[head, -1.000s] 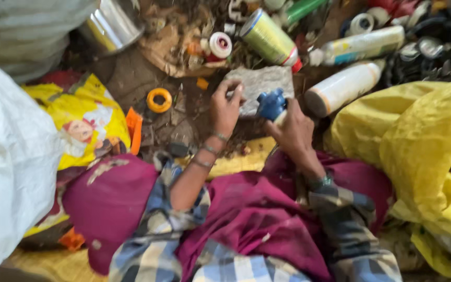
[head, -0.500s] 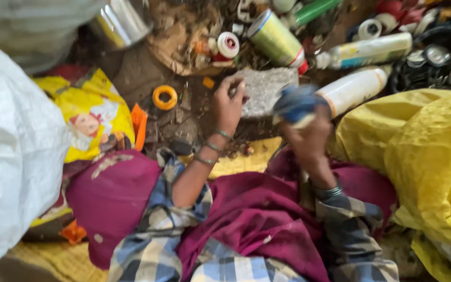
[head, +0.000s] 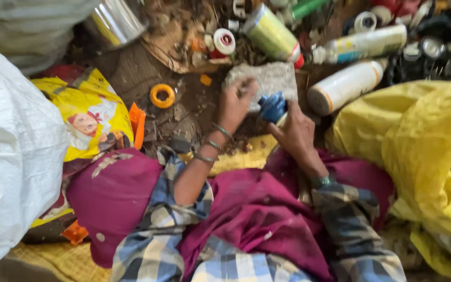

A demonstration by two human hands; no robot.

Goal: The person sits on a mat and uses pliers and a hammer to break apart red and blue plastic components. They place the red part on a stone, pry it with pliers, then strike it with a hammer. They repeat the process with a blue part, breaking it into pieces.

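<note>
We see the left hand (head: 234, 106) resting on the near edge of a grey stone (head: 267, 79) that lies flat on the dirt ground (head: 131, 73); its fingers curl against the stone, though whether they grip anything small we cannot tell. Bangles ring that wrist. The right hand (head: 296, 130) is clamped around a blue cap (head: 272, 107), holding it against the stone's lower right corner, just beside the left hand.

Beyond the stone lies a green-and-yellow can (head: 271, 32) on its side, and to its left a red-and-white reel (head: 223, 42). To the right of the stone two white bottles (head: 346, 84) lie tilted, one behind the other. An orange ring (head: 162, 95) sits on the ground to the left, well apart from the hands. A yellow printed bag (head: 87, 117) lies further left, next to a white sack (head: 11, 156). A yellow sack (head: 418, 146) bunches up on the right. A shiny metal pot (head: 115, 21) stands at the top left. Magenta cloth (head: 246, 209) covers the lap.
</note>
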